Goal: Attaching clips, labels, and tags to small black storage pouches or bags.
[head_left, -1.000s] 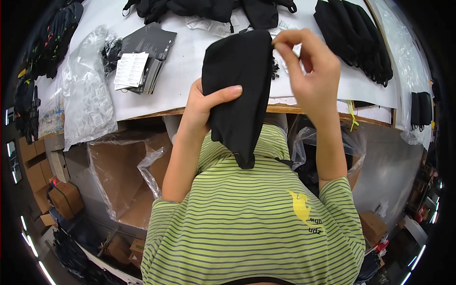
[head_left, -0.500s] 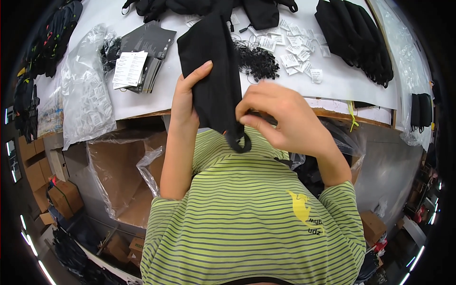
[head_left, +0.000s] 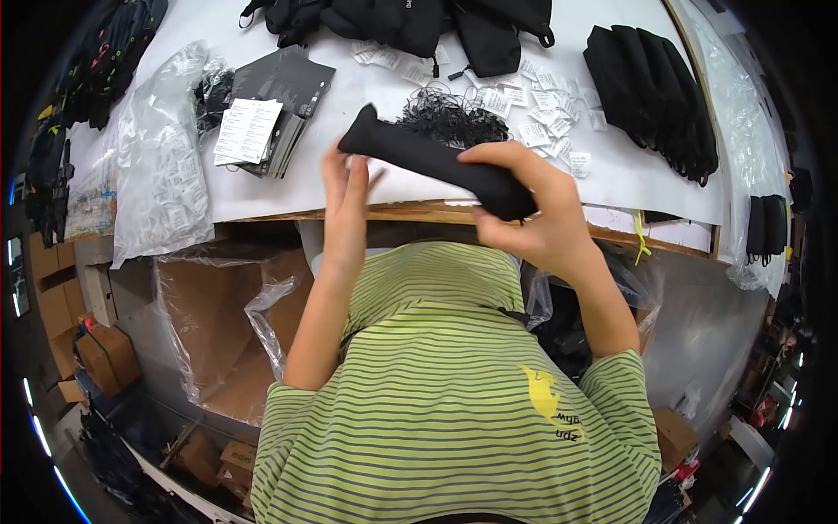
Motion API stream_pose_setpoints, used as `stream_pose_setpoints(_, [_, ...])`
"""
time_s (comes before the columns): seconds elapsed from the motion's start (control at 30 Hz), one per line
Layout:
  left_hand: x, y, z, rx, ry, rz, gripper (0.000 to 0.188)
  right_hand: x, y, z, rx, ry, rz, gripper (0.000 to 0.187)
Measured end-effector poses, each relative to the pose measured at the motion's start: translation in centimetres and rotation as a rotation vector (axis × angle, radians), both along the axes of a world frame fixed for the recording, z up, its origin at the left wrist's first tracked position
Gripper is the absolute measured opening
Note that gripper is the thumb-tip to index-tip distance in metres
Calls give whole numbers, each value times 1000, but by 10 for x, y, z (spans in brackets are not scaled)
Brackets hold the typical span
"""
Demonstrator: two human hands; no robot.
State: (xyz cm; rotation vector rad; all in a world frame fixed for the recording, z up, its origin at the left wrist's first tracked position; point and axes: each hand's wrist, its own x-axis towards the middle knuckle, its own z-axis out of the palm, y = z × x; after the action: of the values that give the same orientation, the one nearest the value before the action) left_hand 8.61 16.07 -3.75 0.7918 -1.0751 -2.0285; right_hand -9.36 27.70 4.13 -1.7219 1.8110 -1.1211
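A black fabric pouch (head_left: 428, 157) is stretched at a slant above the table's near edge, folded into a narrow strip. My right hand (head_left: 546, 205) grips its right end, thumb below and fingers over the top. At the other end, my left hand (head_left: 345, 196) is raised with its fingers apart, the fingertips right by the cloth; whether they bear any of its weight is hard to see. Just behind the pouch lies a heap of thin black cords (head_left: 454, 118). White printed labels (head_left: 546, 113) are scattered to the right of that heap.
Dark cards (head_left: 284, 79) with white slips (head_left: 249, 131) lie to the left, beside a clear plastic bag (head_left: 161, 166) of labels. More black pouches are piled at the far edge (head_left: 384, 26) and stacked at right (head_left: 650, 96). A plastic-lined carton (head_left: 218, 332) stands below the table.
The pouch has swung from upright to nearly level, its loop end no longer showing. My right hand now grips one end, while my left hand has loosened from its side and dropped slightly.
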Motion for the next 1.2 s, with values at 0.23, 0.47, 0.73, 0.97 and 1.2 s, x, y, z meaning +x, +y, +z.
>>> stream_pose_setpoints(0.23, [21, -19, 25, -813, -148, -87, 54, -15, 8, -2, 123, -517, 7, 41])
stream_pose_setpoints(0.47, [21, -23, 35, -910, -357, -256, 29, -37, 18, 2, 172, -312, 45, 23])
stream_pose_setpoints(0.73, [28, -23, 43, -820, -531, -678, 35, -62, 41, -4, 418, -442, 71, 23])
stream_pose_setpoints(0.97, [83, -79, 18, -1093, -832, 190, 27, -203, 104, 38, -118, -288, -765, 24])
stream_pose_setpoints(1.2, [127, -145, -38, -1163, -1192, 433, 59, -349, 109, 24, -625, 357, -1194, 23])
